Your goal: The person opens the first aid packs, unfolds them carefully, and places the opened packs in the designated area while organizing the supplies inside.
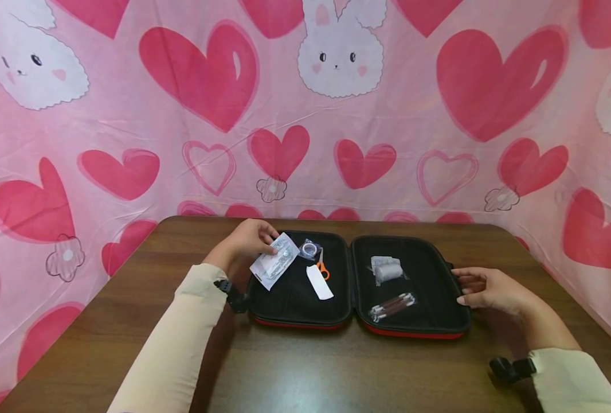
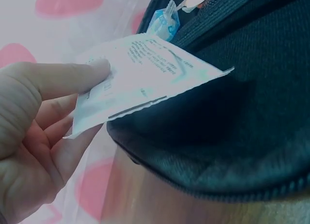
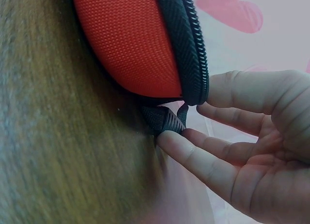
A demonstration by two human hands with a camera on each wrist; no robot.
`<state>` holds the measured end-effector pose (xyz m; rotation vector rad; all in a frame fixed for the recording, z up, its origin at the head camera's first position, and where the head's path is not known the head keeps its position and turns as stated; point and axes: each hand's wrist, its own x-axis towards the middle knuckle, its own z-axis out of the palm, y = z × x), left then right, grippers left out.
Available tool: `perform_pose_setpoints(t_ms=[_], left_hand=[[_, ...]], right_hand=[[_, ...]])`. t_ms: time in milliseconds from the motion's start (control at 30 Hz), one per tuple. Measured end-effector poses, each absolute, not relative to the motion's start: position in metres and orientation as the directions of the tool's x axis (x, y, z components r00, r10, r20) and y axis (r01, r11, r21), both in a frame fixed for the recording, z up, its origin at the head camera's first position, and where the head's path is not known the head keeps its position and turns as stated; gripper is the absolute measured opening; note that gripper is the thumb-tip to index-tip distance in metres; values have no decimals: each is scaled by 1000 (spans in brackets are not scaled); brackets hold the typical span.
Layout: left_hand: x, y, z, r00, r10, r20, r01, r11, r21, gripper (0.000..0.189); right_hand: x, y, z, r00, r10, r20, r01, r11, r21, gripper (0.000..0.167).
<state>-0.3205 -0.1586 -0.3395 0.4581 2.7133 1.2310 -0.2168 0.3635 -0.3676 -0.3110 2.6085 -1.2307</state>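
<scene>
A black-lined case (image 1: 305,312) lies spread flat on the table, its two halves side by side. Over the left half, my left hand (image 1: 247,240) pinches a flat white printed packet (image 1: 276,261), thumb on top and fingers beneath. My right hand (image 1: 496,291) touches the right half's outer edge. In the right wrist view, its thumb meets the zipper (image 3: 197,64) and a fingertip is at the black strap (image 3: 167,120) below the red shell (image 3: 128,45). Inside the left half are a tape roll (image 1: 309,249) in clear wrap, orange-handled scissors (image 1: 323,271) and a white strip (image 1: 318,282).
The case's right half holds a wrapped white roll (image 1: 388,272) and a clear packet of brown-and-white sticks (image 1: 392,307). Brown wooden table (image 1: 264,367) surrounds the case. A pink heart-patterned cloth (image 1: 305,166) hangs behind it.
</scene>
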Motion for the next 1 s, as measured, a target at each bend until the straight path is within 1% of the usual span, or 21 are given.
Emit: perform_pose_setpoints(t_ms=[333,533,800,1000], left_hand=[[-322,-170,-346,-961,277,-15,170,629,759,30],[-323,-173,-350,-960,278,-28,167,652,739,31],[-319,-175,-346,-960,275,-58,151,678,720,32],[-319,-176,-343,-952,297,-79,161,701,695,34]], right_hand=[[-217,364,-368,-947,-298,-119,-100,626,-774,72],[-218,364,-368,-949,-294,-115,-107,643,-758,72],[-218,364,-368,-949,-294,-111,-114,650,-751,72],[-218,363,-368,-949,-294,-112,-111,646,-755,72]])
